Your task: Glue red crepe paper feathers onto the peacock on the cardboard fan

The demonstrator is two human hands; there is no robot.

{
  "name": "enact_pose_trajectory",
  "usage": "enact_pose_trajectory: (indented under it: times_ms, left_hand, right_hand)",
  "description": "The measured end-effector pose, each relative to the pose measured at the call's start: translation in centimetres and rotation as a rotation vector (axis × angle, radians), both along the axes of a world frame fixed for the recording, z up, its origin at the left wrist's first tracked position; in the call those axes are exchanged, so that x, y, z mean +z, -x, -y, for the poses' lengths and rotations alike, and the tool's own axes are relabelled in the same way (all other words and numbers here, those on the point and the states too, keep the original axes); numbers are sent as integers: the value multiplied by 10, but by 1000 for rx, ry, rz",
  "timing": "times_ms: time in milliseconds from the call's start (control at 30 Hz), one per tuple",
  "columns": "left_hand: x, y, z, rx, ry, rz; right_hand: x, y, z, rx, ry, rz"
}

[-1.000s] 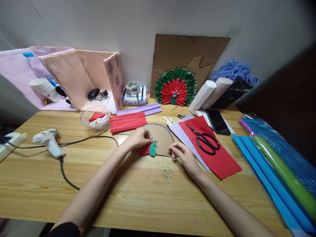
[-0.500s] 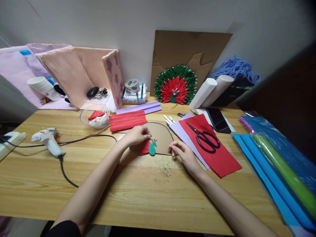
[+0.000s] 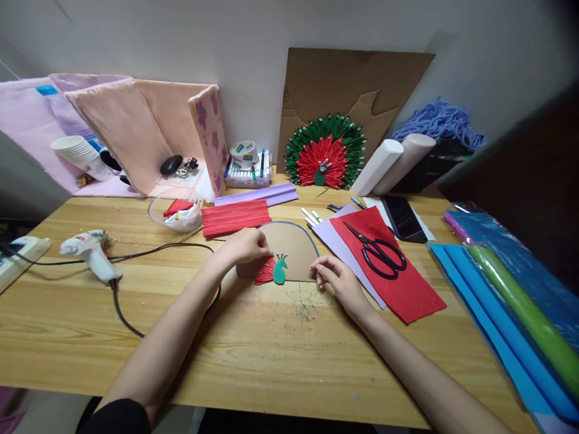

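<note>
Though near bird (image 3: 279,273), left fingers (image 3: 263,246) farther.

i can't make out a single word, brand or number with certainty. the roll of tape (image 3: 243,154) beyond my hands carries a printed label in green and blue, but its lettering is too small for me to read. on the black bag (image 3: 418,173) under the blue yarn i see faint pale marks that may be letters, too dim to spell out. the glue gun (image 3: 97,256) has a tiny reddish mark, also illegible to me.
</note>
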State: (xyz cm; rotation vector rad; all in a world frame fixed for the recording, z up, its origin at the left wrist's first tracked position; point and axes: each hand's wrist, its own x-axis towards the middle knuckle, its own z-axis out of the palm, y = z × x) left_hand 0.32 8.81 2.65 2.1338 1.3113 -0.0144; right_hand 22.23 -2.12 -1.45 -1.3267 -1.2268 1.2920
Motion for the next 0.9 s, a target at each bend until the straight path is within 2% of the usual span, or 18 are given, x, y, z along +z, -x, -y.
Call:
enact_pose_trajectory:
  times_ms: [200,567,900]
  left_hand:
    - [2,4,0,4,44,11]
    - [4,5,0,-89,26,-57]
    - [4,6,0,-88,51,-39]
  right_hand:
    - [-1,-1,0,-2,-6,7]
    - [-3,0,0,-3,-8,18]
    - [-1,1,0,0,-11,24]
